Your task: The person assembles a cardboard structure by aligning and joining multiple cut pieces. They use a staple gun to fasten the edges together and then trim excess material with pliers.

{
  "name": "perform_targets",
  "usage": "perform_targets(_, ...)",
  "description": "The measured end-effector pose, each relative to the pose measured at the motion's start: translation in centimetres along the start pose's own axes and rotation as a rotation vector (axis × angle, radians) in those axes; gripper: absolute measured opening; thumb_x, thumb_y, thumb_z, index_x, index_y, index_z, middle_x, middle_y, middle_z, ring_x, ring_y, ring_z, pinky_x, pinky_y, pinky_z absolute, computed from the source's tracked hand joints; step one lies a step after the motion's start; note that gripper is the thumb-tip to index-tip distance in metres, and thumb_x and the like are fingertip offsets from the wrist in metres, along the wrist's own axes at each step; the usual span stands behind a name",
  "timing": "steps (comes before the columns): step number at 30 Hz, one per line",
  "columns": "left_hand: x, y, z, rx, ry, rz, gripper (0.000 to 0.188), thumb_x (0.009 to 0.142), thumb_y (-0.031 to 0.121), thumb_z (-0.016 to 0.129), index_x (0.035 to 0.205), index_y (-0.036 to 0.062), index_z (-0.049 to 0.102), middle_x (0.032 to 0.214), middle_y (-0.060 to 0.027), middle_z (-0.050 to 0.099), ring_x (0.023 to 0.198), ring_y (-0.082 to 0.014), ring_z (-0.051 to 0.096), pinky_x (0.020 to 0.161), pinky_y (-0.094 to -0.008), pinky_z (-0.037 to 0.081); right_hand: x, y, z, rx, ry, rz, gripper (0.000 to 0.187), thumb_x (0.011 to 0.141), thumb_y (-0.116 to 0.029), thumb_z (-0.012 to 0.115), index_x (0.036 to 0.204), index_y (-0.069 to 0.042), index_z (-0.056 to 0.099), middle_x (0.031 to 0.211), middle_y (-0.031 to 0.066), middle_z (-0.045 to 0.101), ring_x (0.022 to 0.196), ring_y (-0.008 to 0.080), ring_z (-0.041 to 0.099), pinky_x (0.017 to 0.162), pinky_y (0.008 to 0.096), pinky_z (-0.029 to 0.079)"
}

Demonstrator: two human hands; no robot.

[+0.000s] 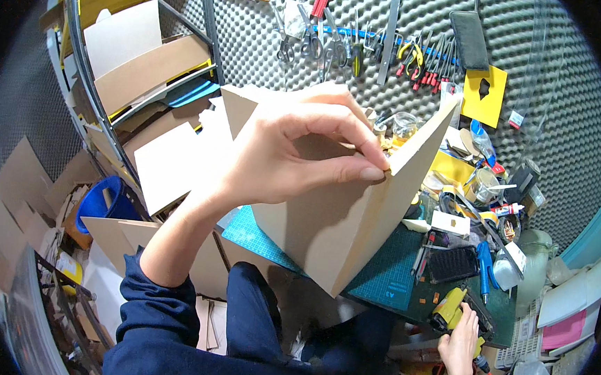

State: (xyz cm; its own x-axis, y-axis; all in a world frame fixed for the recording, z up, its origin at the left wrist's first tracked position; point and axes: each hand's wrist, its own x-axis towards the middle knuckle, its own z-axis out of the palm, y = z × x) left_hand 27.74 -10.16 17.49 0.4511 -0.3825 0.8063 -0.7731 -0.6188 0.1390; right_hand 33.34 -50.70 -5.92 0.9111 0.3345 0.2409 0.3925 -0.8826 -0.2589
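My left hand [304, 139] is raised in front of me, thumb and fingers pinched at the top corner of a folded cardboard piece [353, 226]. This piece stands tilted over the front of the cutting mat [384, 280], with one long narrow face turned to the right. Its far side is partly hidden by my hand. Down at the right, my right hand [460, 341] is closed over a lime-green and black power tool [449, 309] at the table's front edge. The fingers cover part of its body.
Scissors [311, 42] and pliers [411, 57] hang on the foam wall. A black brush [453, 265], a blue tool [485, 270] and a glass jar [535, 253] crowd the table's right. Cardboard sheets fill a rack [101, 97] at left, above a blue bucket [104, 198].
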Motion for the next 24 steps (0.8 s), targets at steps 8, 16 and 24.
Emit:
perform_targets(8, 0.1, 0.0, -0.3, -0.007, -0.041, -0.044, 0.017, 0.074, 0.008, 0.084, 0.089, 0.0090, 0.077, 0.086, -0.0043, 0.070, 0.083, -0.0145, 0.064, 0.075, -0.0283, 0.050, -1.6, 0.3, -7.1, 0.342, 0.027, -0.122, 0.046, 0.068, 0.004, 0.074, 0.111, 0.002, 0.059, 0.103, 0.0170, 0.064, 0.093, 0.0341, 0.066, 0.086, 0.0386, 0.050)
perform_targets(16, 0.5, 0.1, -0.3, 0.005, -0.046, -0.016, 0.015, 0.074, 0.006, 0.083, 0.087, 0.0084, 0.076, 0.082, -0.0034, 0.070, 0.078, -0.0154, 0.064, 0.070, -0.0291, 0.050, -0.9, -4.4, -10.1, 1.372, -0.248, 0.194, 0.045, 0.090, -0.019, 0.071, 0.128, 0.000, 0.058, 0.113, 0.0122, 0.068, 0.097, 0.0209, 0.068, 0.091, 0.0366, 0.053)
perform_targets(24, 0.4, 0.4, -0.6, 0.045, -0.069, -0.089, 0.016, 0.073, 0.014, 0.086, 0.084, 0.0093, 0.075, 0.082, -0.0026, 0.070, 0.081, -0.0144, 0.061, 0.073, -0.0297, 0.047, 3.2, -12.5, -8.9, 1.337, -0.244, -0.211, 0.037, 0.092, -0.015, 0.071, 0.127, -0.005, 0.063, 0.123, 0.0100, 0.068, 0.111, 0.0218, 0.064, 0.103, 0.0410, 0.043)
